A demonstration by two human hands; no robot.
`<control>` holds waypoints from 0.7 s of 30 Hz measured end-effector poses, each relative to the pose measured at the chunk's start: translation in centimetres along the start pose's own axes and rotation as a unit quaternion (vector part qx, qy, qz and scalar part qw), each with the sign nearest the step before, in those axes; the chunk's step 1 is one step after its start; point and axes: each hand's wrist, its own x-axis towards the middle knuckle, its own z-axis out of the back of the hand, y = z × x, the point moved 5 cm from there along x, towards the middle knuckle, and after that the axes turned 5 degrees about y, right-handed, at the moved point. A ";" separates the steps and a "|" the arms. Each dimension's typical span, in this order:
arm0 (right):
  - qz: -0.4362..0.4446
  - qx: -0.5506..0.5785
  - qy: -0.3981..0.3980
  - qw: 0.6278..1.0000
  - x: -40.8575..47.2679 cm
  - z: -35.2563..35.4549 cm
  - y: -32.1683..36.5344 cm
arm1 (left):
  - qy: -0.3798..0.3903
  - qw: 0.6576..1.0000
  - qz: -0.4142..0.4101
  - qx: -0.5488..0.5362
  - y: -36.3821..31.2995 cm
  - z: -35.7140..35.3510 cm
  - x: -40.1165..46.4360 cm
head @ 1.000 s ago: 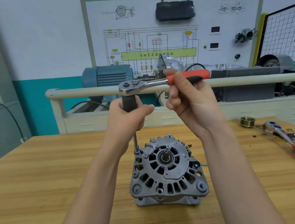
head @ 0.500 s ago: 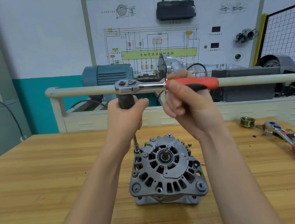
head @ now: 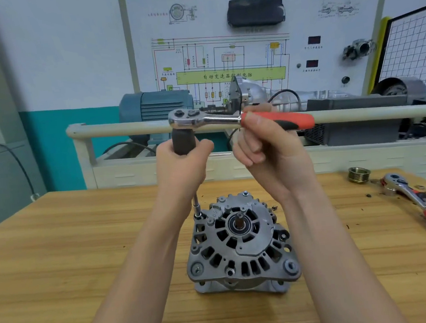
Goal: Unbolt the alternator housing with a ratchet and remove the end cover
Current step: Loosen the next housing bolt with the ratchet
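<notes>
Automotive training workshop. Wall-mounted transmission test board point(head: 255, 41) with wiring diagram, Chinese headings, red digital readouts. Below board: blue electric motor point(head: 155, 107), silver gearbox point(head: 265, 92). In front of board: wooden surface point(head: 60, 252) carrying alternator point(head: 239, 241), spare ratchet point(head: 424, 207), pulley point(head: 359, 174).

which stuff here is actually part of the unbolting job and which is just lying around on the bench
In use:
ratchet
extension bar
alternator
left hand, gripping the extension's dark handle
right hand, holding the ratchet handle

Lying about:
second ratchet
pulley
wooden bench
</notes>
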 end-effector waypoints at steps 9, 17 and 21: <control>0.014 0.037 -0.092 0.995 0.3 1.3 -0.2 | 0.236 0.970 -0.049 0.040 -0.7 -0.8 -0.6; 0.002 0.051 -0.012 0.999 0.1 0.2 0.1 | 0.108 0.994 -0.021 0.030 -0.5 -0.6 -0.3; 0.050 -0.010 -0.004 0.999 -0.5 -0.6 1.1 | -0.003 0.999 -0.016 0.039 -0.6 -0.8 -0.6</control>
